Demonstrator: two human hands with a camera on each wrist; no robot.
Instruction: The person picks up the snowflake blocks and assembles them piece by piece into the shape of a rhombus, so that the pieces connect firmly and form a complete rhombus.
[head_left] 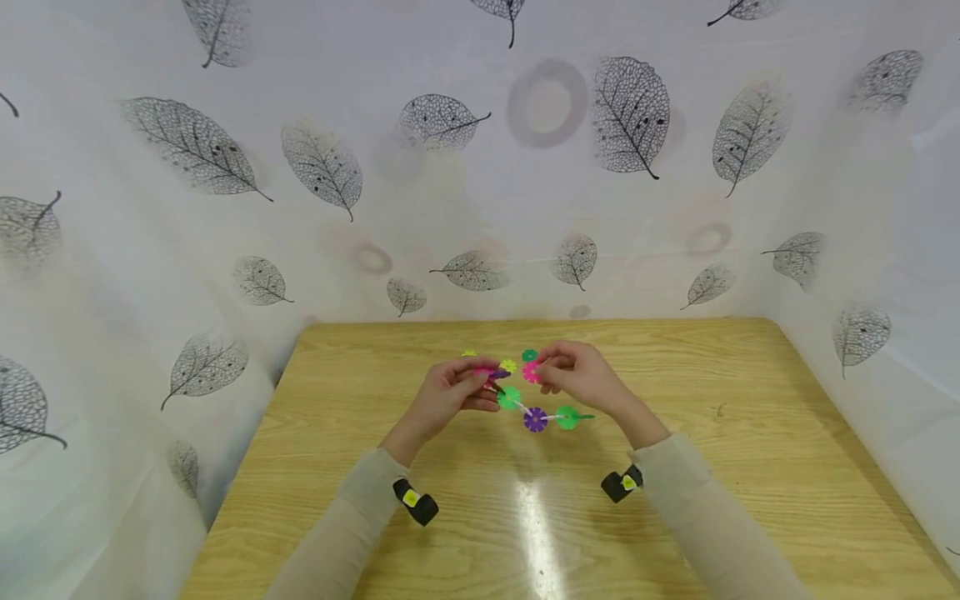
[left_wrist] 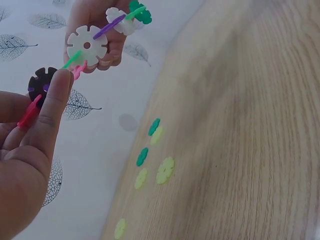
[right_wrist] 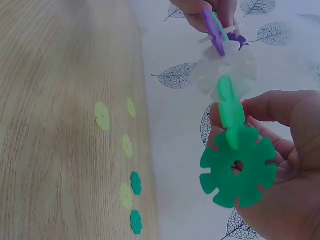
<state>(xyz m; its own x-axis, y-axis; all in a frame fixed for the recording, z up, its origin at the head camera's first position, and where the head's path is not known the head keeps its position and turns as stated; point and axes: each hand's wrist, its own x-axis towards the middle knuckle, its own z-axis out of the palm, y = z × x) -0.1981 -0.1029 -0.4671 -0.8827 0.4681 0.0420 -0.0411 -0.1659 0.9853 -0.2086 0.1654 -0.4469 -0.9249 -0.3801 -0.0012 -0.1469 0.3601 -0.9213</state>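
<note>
My left hand [head_left: 453, 392] holds one end of a chain of notched plastic discs, its fingers around a red disc [left_wrist: 29, 112] and a dark disc [left_wrist: 39, 82]. From there the chain sags rightward through a light-green disc [head_left: 509, 398], a purple disc [head_left: 536, 419] and another green disc [head_left: 567, 417], white discs set edge-on between them. Between thumb and fingers, my right hand [head_left: 581, 379] pinches a pink disc [head_left: 532, 372], close to the left hand. In the right wrist view a dark-green disc [right_wrist: 237, 167] ends the chain in front of the right palm.
Several loose yellow discs [left_wrist: 165, 170] and green discs [left_wrist: 142, 156] lie flat near the far edge of the wooden table [head_left: 337, 467]. A leaf-printed white curtain [head_left: 480, 208] stands behind the table and along both sides.
</note>
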